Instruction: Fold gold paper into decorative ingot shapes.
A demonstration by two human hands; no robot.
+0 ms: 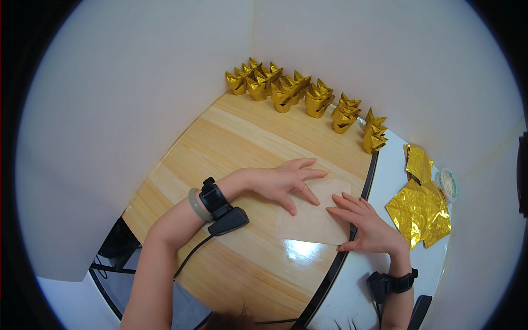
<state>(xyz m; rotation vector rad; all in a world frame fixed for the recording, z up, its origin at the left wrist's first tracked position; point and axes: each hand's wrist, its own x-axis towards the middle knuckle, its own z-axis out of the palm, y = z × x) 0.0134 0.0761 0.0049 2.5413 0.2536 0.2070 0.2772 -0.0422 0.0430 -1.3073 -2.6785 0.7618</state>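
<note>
A thin, pale tan square sheet of paper [300,228] lies flat on the wooden tabletop, close to its dark right edge. My left hand [287,184] reaches across the sheet's upper left part, fingers spread and nothing held. At the sheet's right side, my right hand [367,223] rests with its fingers apart, thumb near the lower right corner and fingertips on or just over the paper. Along the far edge stand several folded gold foil ingots [283,96] in stacks. To the right, loose gold foil sheets [415,212] lie partly overlapping.
The wooden table [192,143] meets pale walls on the left and at the back. Beside its dark right edge is a white surface [344,297]. A small round item with a light turquoise rim [446,184] sits by the foil. Black cables run from my wrist straps.
</note>
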